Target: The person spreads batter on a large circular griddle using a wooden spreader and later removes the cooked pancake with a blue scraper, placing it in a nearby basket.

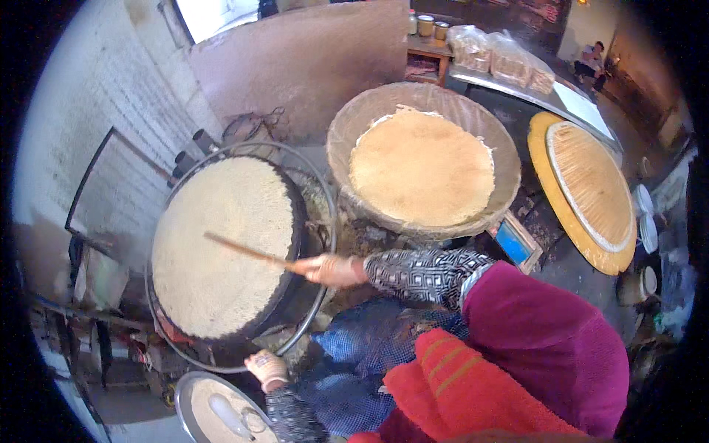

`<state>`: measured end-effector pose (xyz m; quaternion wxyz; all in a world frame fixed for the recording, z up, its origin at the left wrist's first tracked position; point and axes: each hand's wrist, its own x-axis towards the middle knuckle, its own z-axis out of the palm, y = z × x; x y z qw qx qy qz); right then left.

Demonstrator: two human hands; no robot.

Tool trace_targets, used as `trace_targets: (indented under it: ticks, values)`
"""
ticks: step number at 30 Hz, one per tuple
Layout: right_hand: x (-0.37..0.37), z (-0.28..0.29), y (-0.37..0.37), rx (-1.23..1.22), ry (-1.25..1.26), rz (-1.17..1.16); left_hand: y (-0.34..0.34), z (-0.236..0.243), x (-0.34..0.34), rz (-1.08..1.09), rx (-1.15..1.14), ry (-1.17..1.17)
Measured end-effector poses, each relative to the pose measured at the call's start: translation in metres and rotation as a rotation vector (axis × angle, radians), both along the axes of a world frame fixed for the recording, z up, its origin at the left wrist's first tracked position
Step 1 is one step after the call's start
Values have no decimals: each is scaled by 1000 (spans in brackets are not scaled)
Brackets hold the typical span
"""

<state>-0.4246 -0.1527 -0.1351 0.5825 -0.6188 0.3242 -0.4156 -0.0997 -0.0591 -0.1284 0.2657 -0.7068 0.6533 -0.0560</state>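
Leftward, right hand outstretched, fingers closed round stick, left hand curled on ring

Matt wooden stick, smooth metal ring, rough red cloth

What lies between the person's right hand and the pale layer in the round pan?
In the head view, the wooden stick held by the right hand spans that stretch above the dark rim, its tip over the pale layer.

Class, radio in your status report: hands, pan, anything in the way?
Right hand: grip closed on wooden stick, over pale layer in dark pan. Left hand at metal ring. Possible obstacle: ring around pan.
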Motion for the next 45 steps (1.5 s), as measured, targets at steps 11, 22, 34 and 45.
trace_targets:
  ticks: [11,22,34,45]
  values:
    - [-28,79,66,-324,322,40,105,39,-142,-391,-233,647]
    - [-18,12,26,280,225,-127,93,51,-2,-46,-542,431]
    - [-70,52,1,-607,1396,34,33,3,-170,-157,-447,698]
    - [-92,-31,-36,-239,667,-321,-3,-20,-287,-175,-496,714]
